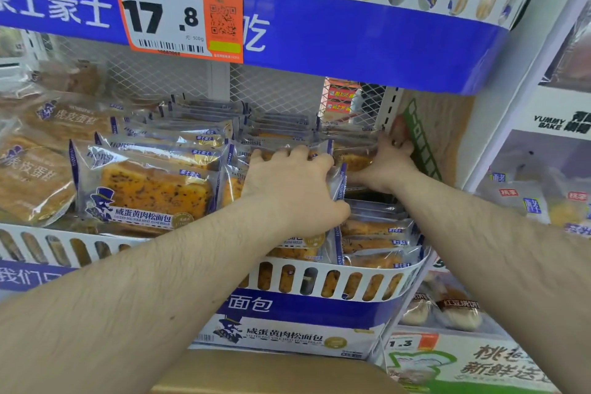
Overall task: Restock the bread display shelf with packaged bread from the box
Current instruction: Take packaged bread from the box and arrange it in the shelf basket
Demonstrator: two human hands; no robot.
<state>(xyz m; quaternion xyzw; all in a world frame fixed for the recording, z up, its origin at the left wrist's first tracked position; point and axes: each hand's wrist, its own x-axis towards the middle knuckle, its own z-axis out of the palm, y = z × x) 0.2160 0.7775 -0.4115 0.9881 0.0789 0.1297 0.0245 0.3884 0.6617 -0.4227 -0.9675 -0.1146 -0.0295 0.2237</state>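
Bread packets (145,192) lie stacked across the shelf behind its white slotted rim (332,281), tight at the left and middle. My left hand (294,182) curls over the top of one packet (335,182) in the right-hand stack. My right hand (388,163) grips another packet (353,158) beside the side wall (447,134), with a dark gap below it.

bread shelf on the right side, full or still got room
Nearly full. Bread packs are stacked above the white shelf rail, and both hands, left and right, hold packs on top.
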